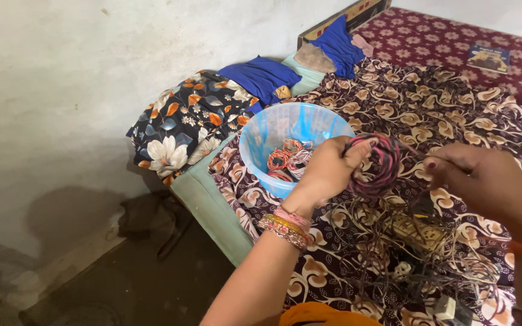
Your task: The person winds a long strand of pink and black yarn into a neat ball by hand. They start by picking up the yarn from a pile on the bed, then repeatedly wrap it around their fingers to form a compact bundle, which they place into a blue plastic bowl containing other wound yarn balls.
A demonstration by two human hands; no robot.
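My left hand (327,169) grips a wound ball of pink and dark wire (379,166) above the bed. My right hand (484,178) pinches a thin strand of wire that runs back to the ball. Below both hands lies a tangled heap of wires (418,253) with plugs and small adapters on the brown floral bedsheet (454,102). A light blue plastic bucket (261,136) stands just left of my left hand and holds several coiled orange and pink wire bundles (288,158). Bangles circle my left wrist.
Folded floral and blue cloths (194,121) are piled by the wall at the bed's head. A cardboard box (348,18) and a small book (489,58) lie farther back on the maroon cover. The bed edge drops to a dark floor (134,278) at left.
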